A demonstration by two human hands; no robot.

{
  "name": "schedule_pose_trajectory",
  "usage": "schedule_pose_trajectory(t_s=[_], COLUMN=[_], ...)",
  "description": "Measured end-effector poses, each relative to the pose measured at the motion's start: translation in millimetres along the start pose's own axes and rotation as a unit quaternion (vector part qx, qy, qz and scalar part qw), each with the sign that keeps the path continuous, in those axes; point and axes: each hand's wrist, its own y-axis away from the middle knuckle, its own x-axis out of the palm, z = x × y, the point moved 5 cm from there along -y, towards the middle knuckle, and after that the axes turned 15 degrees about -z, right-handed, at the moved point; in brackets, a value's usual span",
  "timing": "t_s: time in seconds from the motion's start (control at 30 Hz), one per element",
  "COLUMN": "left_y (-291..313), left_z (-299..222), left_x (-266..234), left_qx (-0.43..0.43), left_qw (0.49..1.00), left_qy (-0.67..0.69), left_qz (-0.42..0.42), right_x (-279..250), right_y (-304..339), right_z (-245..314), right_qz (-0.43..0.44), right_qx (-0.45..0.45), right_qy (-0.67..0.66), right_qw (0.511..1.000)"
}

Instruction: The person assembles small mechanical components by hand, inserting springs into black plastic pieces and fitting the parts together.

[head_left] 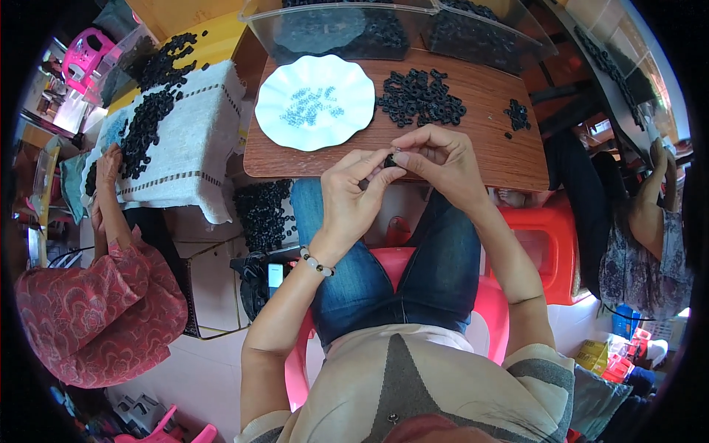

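Observation:
In front of me, over the near edge of a brown wooden table, my two hands meet fingertip to fingertip. Thumb and forefinger of my left hand pinch a small black plastic part. My right hand is closed at the same part from the other side; whether its fingertips also hold something tiny is too small to tell. Beyond my left hand lies a white scalloped plate with small clear pieces scattered on it. Beside the plate is a heap of black parts.
A smaller cluster of black parts lies at the table's right. Clear bins of black parts line the back. At left, a co-worker's hand touches black parts on a white cloth; another person sits at right near a red stool.

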Motion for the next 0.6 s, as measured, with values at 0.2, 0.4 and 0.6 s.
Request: schedule_pose_trajectory(t_s=[0.2,0.4,0.6], left_y=[0,1,5], left_z=[-1,1,6], left_x=[-1,-1,3], left_qx=[0.009,0.004,0.036], left_qw=[1.0,1.0,0.998], left_qy=[-0.008,-0.022,-0.041], left_qz=[0.008,0.022,0.022], right_x=[-9,-8,2], right_y=[5,11,20], right_z=[4,26,32], right_qz=[-0.03,-0.03,0.009], right_qx=[-0.064,-0.271,-0.338], right_qy=[0.082,0.278,0.311], right_qw=[0.994,0.921,0.888])
